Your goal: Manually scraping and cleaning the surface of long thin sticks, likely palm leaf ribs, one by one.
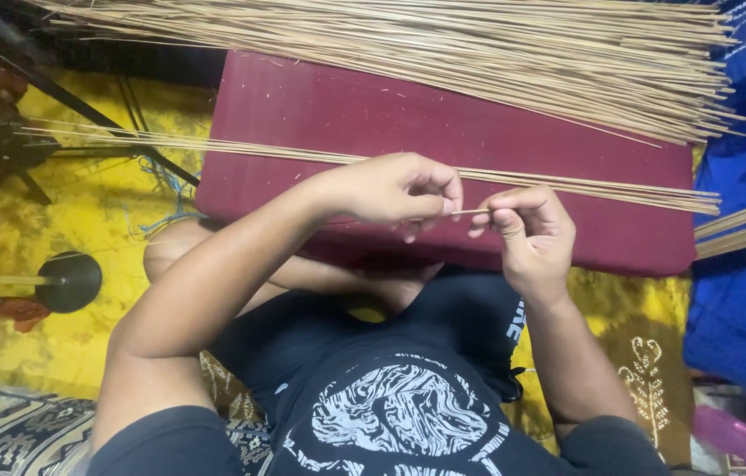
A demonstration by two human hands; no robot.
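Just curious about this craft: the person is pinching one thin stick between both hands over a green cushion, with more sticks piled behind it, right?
Almost. The cushion is dark red, not green, as the head view shows. The rest holds: the left hand and the right hand pinch one thin stick between them, and more sticks lie piled behind.

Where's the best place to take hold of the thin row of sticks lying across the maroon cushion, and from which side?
Probably at the free tips at the right end of the thin row of sticks, coming from the right: they fan out past the maroon cushion edge there. The left hand and right hand crowd the middle.
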